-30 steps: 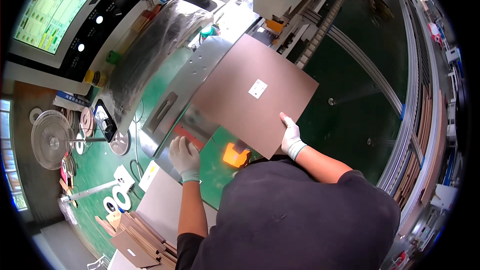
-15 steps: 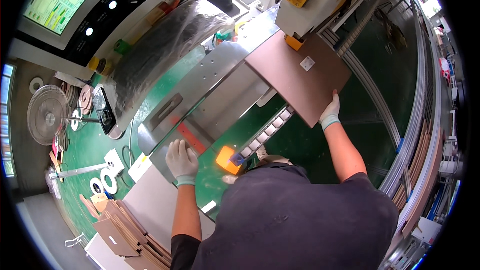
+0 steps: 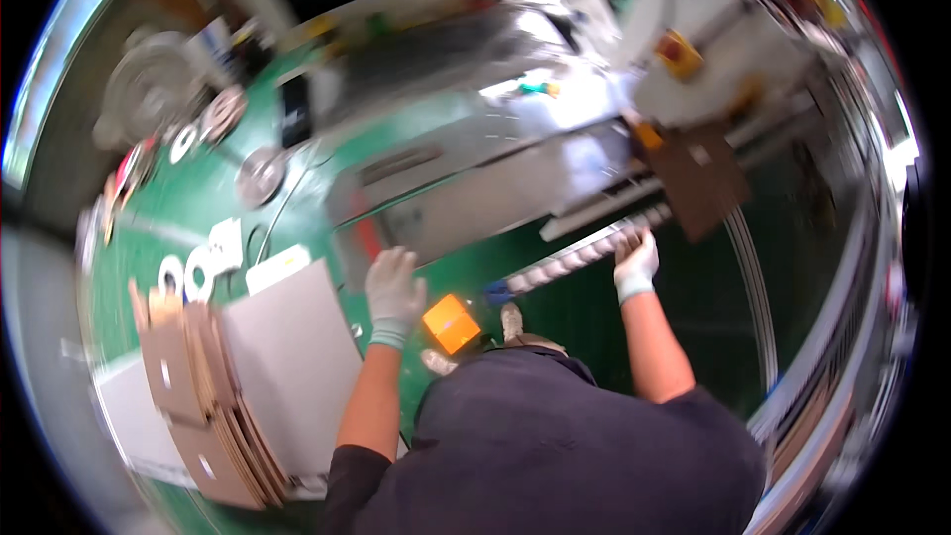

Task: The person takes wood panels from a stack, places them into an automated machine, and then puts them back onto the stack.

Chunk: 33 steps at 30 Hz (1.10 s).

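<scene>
My left hand (image 3: 394, 289), in a pale glove, hangs open with its fingers stretched out near the left end of the grey metal machine bed (image 3: 446, 228), beside a red strip (image 3: 369, 237). My right hand (image 3: 636, 263), gloved too, is just below the row of white rollers (image 3: 580, 256). Its fingers look loosely bent and apart, with nothing seen between them. Beyond that hand, a brown flat board (image 3: 701, 186) with a small pale label lies at the right end of the bed, apart from my fingers. The picture is blurred by motion.
Brown boards (image 3: 203, 406) are stacked at lower left beside a large grey panel (image 3: 292, 367). An orange block (image 3: 452, 323) is near my feet. White tape rings (image 3: 200, 273) and a fan (image 3: 158, 89) stand at left. Metal rails (image 3: 837, 337) run along the right.
My right hand has let go of the brown board, which is now farther along to the right. The view has swung, and my left hand's fingers are more stretched out.
</scene>
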Tool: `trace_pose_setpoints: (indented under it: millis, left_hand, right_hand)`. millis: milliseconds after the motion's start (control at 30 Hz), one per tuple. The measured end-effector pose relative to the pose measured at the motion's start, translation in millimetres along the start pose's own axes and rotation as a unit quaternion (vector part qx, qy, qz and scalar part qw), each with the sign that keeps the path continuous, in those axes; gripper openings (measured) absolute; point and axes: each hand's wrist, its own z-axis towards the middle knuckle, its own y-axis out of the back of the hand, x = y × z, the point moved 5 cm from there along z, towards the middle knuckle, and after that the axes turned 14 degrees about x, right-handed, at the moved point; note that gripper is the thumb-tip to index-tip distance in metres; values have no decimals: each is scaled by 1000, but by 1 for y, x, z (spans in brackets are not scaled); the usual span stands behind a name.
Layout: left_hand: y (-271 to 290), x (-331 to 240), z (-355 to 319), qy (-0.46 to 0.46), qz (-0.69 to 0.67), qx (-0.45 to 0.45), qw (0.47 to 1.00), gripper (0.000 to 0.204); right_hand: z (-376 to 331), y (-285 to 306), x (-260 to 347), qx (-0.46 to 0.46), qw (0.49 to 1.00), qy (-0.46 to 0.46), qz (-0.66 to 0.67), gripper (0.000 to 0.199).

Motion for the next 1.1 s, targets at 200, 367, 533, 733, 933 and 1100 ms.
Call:
trace_pose_setpoints:
  millis: [200,367,533,733,933,1100]
  left_hand:
    - [14,134,-154,233,-25,-46,971,31]
    - [110,293,-389,495,89,-296,812,23]
    - [135,315,-611,870,-1,-252,424,61]
    - [97,344,-756,847,-184,-361,345,102]
    - [76,354,-785,733,-349,-457,363,50]
    - [75,336,-783,719,-290,-526,350,49]
  right_hand:
    - [-124,-138,-98,368,540,307,-692,28]
    - [-126,-144,-114,368,491,278,-739,34]
    - [-126,-152,-116,323,454,238,-795,33]
    - [-123,-155,-127,288,465,209,-811,35]
    - [-112,-145,-136,286,460,230,-809,37]
    - [-105,-148,-140,293,419,190,-838,34]
